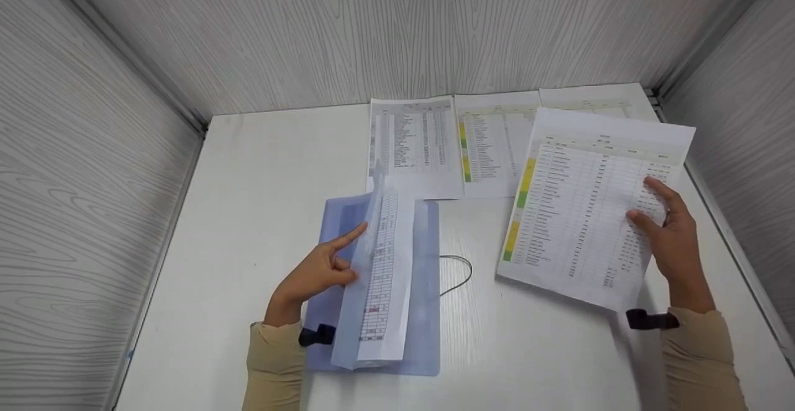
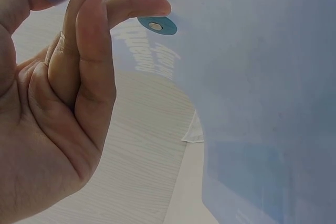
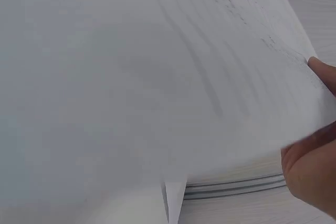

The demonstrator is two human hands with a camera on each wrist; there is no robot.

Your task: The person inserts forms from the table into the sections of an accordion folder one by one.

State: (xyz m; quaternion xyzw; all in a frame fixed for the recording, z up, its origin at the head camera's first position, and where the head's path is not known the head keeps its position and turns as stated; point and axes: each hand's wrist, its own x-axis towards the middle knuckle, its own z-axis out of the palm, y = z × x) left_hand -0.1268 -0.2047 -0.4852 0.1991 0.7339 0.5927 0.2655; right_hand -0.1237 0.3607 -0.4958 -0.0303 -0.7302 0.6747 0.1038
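Note:
My left hand point(image 1: 317, 271) is at the raised cover point(image 1: 357, 311) of a translucent blue plastic folder point(image 1: 425, 287). Its index finger points out and touches the cover's outer face, with other fingers bent. In the left wrist view a fingertip lies by a round teal snap button point(image 2: 158, 25) on the plastic. Printed table sheets point(image 1: 385, 274) show inside the folder. My right hand point(image 1: 674, 237) grips a printed sheet point(image 1: 577, 206) with a yellow and green strip by its right edge, raised above the table; in the right wrist view this sheet point(image 3: 131, 103) hides most of the scene.
Three printed pages, a left one point(image 1: 413, 144), a middle one point(image 1: 494, 144) and a partly covered right one point(image 1: 596, 97), lie along the table's back edge. A thin dark cord loop point(image 1: 470, 268) sticks out beside the folder. Wood-grain panels point(image 1: 397, 32) enclose the white table point(image 1: 248, 212).

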